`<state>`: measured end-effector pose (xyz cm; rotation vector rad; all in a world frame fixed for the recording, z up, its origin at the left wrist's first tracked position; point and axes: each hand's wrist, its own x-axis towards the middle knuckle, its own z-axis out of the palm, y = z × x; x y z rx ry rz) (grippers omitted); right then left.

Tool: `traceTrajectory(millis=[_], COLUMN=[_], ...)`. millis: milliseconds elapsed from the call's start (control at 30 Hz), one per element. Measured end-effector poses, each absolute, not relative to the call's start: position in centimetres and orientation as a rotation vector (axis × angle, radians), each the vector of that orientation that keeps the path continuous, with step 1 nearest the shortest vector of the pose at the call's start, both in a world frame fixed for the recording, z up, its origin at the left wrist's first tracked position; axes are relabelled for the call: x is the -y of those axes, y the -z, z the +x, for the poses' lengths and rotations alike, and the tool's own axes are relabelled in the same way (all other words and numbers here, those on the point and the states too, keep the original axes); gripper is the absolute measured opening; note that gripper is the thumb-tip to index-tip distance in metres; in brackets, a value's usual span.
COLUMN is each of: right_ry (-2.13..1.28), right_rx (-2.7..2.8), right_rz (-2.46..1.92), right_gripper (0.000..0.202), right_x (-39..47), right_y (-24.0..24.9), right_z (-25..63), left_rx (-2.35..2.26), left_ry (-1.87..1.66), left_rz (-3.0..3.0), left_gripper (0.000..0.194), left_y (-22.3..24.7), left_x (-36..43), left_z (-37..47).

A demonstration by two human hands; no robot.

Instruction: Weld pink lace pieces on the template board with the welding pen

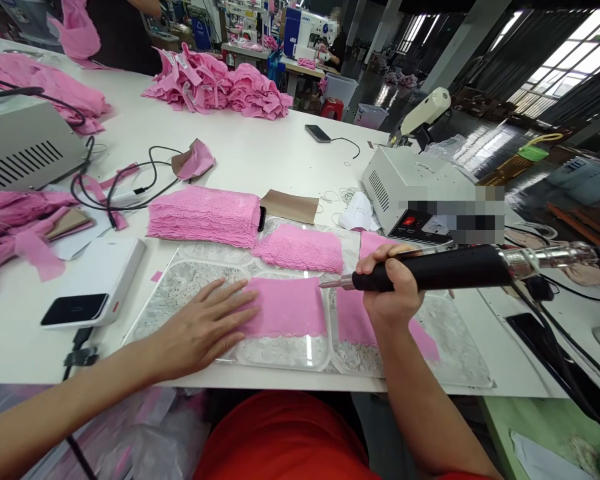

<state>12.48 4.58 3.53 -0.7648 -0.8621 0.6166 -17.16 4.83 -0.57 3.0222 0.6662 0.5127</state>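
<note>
My left hand (213,321) lies flat, fingers stretched, on the left side of a pink fabric piece (293,307) with a scalloped lower edge. The piece rests on a clear, marbled-looking board (283,353). My right hand (395,287) is wrapped around a thick black-handled tool (445,268) with a pointed metal tip, held sideways. That tip is at the fabric's upper right corner; whether it touches cannot be told. A second pink piece (353,317) lies partly behind my right hand. Above the board are a lace-edged pink piece (303,248) and a stack of pink lace fabric (205,215).
A white power bank (95,283) with a cable stands at the left. A grey control box (410,187) is at the right, another grey box (23,147) at the far left. Pink fabric heaps (215,83) and a phone (318,133) lie farther back. A person (125,33) stands across the table.
</note>
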Motion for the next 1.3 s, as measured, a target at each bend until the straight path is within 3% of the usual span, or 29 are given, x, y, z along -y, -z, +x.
traceTrajectory(millis=[300,500,1300], right_ry=[-0.67,-0.656,-0.671], right_rx=[0.846,0.83,0.913], right_rz=[-0.805,-0.827,-0.763], right_gripper=[0.01,0.011,0.01], right_x=[-3.4,-3.4,-3.7], right_y=[-3.6,-3.7,-3.1], right_z=[13.0,13.1,12.6], left_rx=[-0.539,-0.636,-0.556], left_ry=[-0.617,-0.606,-0.543], left_rz=[2.9,2.874,2.87], left_gripper=[0.037,0.045,0.046], left_y=[0.5,1.2,1.1], left_x=[-0.1,0.3,-0.2], left_z=[-8.8,-5.2,-5.0])
